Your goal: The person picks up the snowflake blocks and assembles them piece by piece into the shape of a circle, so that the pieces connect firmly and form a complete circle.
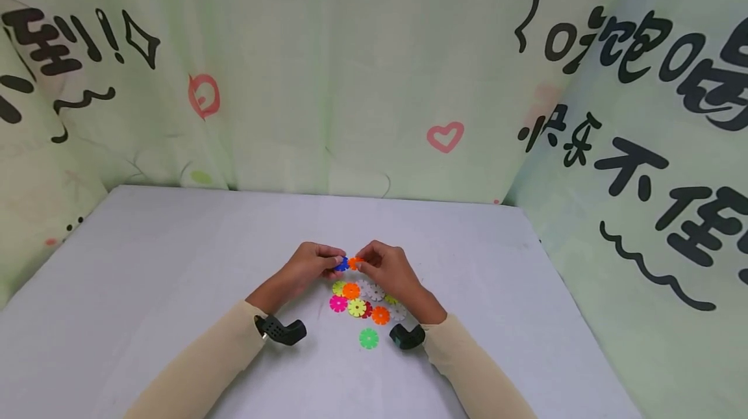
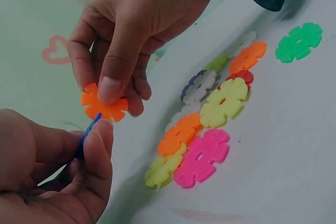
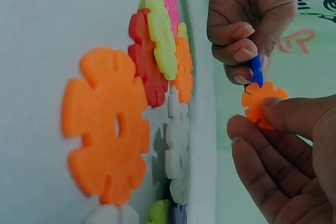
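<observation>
Over the far side of a small pile, my left hand [image 1: 310, 264] pinches a blue snowflake disc [image 3: 256, 70] between thumb and fingers. Facing it, my right hand [image 1: 390, 268] pinches an orange snowflake disc [image 2: 104, 103] by its rim. In both wrist views the two notched discs meet edge to edge, set crosswise to each other. How deep one sits in the other's slot I cannot tell. Both are held up off the table. Fingers hide part of the blue disc.
Nearer me on the white table [image 1: 175, 263] lie loose snowflake discs, some overlapping: pink [image 1: 338, 303], yellow [image 1: 357, 307], orange [image 1: 380, 315], red, white and others. A green disc [image 1: 369, 338] lies apart, closest to me. A printed curtain [image 1: 374, 81] hangs behind the table.
</observation>
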The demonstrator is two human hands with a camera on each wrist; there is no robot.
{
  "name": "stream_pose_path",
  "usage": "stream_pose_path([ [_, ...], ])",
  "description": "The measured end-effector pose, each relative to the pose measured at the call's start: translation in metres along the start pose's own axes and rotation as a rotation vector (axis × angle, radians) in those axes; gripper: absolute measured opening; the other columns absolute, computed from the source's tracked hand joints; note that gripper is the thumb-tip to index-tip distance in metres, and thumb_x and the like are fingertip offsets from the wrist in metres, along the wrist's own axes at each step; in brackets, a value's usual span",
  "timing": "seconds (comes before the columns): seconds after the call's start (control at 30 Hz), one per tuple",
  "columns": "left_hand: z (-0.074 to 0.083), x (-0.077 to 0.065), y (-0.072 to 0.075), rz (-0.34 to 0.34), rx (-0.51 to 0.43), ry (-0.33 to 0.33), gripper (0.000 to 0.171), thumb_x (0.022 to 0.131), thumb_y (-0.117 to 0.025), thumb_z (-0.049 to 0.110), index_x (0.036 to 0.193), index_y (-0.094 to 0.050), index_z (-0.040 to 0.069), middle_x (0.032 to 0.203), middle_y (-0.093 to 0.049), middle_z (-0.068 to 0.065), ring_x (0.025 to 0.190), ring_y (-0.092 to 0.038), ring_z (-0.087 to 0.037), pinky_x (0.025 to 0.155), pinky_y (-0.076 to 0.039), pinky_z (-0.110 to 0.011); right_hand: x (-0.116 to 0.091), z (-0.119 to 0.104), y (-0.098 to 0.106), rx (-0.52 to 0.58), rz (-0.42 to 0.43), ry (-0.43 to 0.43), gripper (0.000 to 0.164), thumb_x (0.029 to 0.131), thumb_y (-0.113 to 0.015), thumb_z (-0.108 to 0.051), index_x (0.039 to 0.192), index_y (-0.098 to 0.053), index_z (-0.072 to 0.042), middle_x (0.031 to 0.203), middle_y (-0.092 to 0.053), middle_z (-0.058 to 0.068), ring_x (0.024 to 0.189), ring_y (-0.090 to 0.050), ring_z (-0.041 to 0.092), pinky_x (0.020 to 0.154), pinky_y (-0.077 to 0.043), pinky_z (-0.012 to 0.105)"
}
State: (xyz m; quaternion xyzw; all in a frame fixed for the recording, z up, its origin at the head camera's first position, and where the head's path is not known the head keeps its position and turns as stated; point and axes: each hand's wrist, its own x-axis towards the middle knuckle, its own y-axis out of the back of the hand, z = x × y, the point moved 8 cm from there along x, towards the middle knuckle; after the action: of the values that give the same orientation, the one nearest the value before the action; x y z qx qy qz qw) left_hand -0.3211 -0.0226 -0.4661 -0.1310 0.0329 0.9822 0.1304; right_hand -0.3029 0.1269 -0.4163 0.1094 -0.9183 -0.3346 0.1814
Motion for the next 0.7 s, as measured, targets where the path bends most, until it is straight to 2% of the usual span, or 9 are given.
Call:
stream_pose_path([
  [0.13,-0.003,0.000,0.000,0.024,-0.035,0.009,0.023,0.095,-0.061,0.003,0.116,-0.066,-0.004,0.099,-0.067,-0.015,0.072,-0.065,-0.018,0.071,-0.054,-0.025,0.000,-0.001,-0.002,-0.007,-0.010,0.035,0.009,0.087,-0.071,-0.002,0.093,-0.065,-0.006,0.087,-0.070,0.003,0.075,-0.065,0.011,0.072,-0.054,0.022],
  [0.33,0.001,0.001,-0.002,0.048,-0.061,0.012,0.023,0.095,-0.061,0.003,0.117,-0.066,-0.003,0.104,-0.066,-0.016,0.075,-0.066,-0.020,0.074,-0.054,-0.025,0.000,-0.007,0.000,0.009,0.029,0.097,0.011,0.085,-0.073,0.000,0.090,-0.064,-0.005,0.088,-0.070,0.004,0.075,-0.067,0.013,0.071,-0.054,0.023],
  [0.43,0.002,-0.001,-0.002,0.053,-0.058,0.017,0.023,0.095,-0.061,0.003,0.116,-0.066,-0.003,0.104,-0.066,-0.015,0.076,-0.066,-0.020,0.074,-0.055,-0.026,0.000,-0.008,-0.001,0.015,0.024,0.102,0.011,0.085,-0.072,0.000,0.090,-0.064,-0.005,0.089,-0.070,0.004,0.075,-0.067,0.013,0.072,-0.054,0.023],
  [0.57,-0.001,-0.005,-0.003,0.033,-0.039,0.021,0.024,0.095,-0.061,0.003,0.118,-0.065,-0.003,0.101,-0.067,-0.015,0.074,-0.065,-0.019,0.074,-0.055,-0.026,0.000,-0.004,-0.003,0.006,-0.020,0.061,0.010,0.087,-0.071,-0.001,0.094,-0.065,-0.005,0.090,-0.069,0.004,0.077,-0.066,0.014,0.074,-0.054,0.024],
  [0.7,-0.004,-0.008,-0.004,-0.003,-0.005,0.010,0.027,0.095,-0.060,0.002,0.121,-0.063,-0.005,0.101,-0.066,-0.015,0.071,-0.064,-0.018,0.073,-0.055,-0.026,-0.002,0.008,-0.005,-0.021,-0.087,-0.034,0.016,0.088,-0.071,-0.005,0.103,-0.068,-0.006,0.096,-0.068,0.002,0.082,-0.065,0.014,0.076,-0.054,0.025],
])
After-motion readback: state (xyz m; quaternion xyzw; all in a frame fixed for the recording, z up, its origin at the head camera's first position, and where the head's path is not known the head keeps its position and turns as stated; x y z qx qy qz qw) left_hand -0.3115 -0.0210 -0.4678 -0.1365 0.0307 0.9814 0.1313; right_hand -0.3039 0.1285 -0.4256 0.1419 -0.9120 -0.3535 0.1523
